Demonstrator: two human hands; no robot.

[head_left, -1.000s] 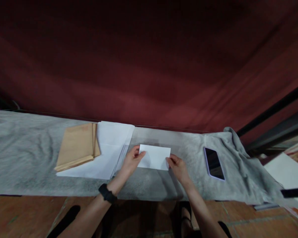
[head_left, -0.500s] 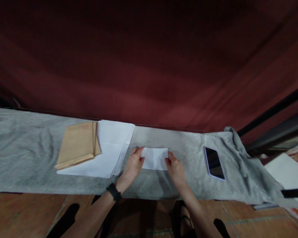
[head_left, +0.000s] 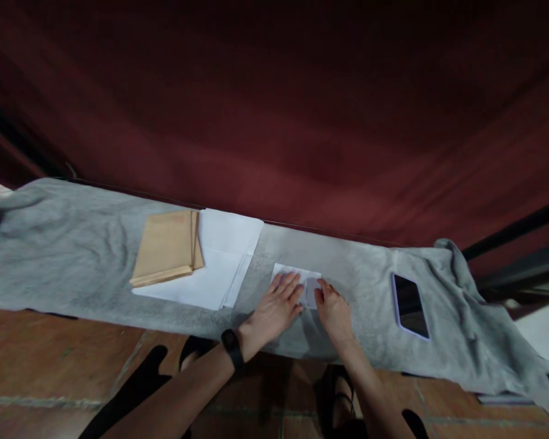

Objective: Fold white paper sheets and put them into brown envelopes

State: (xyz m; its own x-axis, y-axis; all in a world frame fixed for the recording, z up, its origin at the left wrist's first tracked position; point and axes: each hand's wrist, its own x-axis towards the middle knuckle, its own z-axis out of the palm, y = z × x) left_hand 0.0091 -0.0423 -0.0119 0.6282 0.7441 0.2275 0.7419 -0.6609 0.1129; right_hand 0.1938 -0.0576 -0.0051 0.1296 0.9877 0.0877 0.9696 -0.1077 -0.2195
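A small white sheet of paper [head_left: 311, 297] lies on the grey cloth in front of me, its right end lifted and folding over toward the left. My left hand [head_left: 279, 302] rests flat on the left part of the sheet with fingers spread. At the right edge my right hand [head_left: 333, 308] pinches the paper between thumb and fingers. Left of my hands is a stack of larger white sheets [head_left: 229, 238], with brown envelopes [head_left: 167, 241] lying on top of it.
Grey cloth [head_left: 96, 244] covers the long, narrow surface. A phone [head_left: 410, 306] in a light purple case lies to the right. Dark red fabric [head_left: 274, 134] hangs behind the far edge. Tiled floor [head_left: 36, 360] shows below, with a black bar [head_left: 516, 228] at the right.
My left hand has moved from gripping the sheet's left edge to lying flat on it. The right end of the sheet has come up and over leftward. The view has shifted somewhat.
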